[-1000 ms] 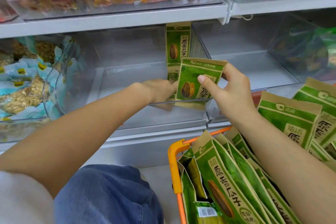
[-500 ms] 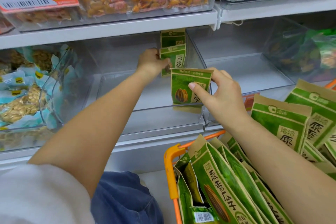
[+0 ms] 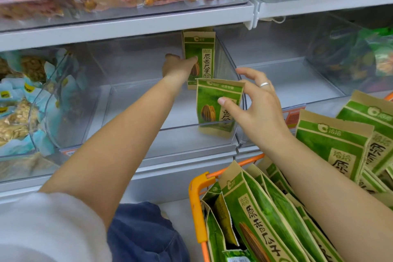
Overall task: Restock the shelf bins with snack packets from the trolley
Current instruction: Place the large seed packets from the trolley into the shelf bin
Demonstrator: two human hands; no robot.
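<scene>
White sleeve point(image 3: 42, 225), seemingly denim, ring point(image 3: 264, 84).
</scene>
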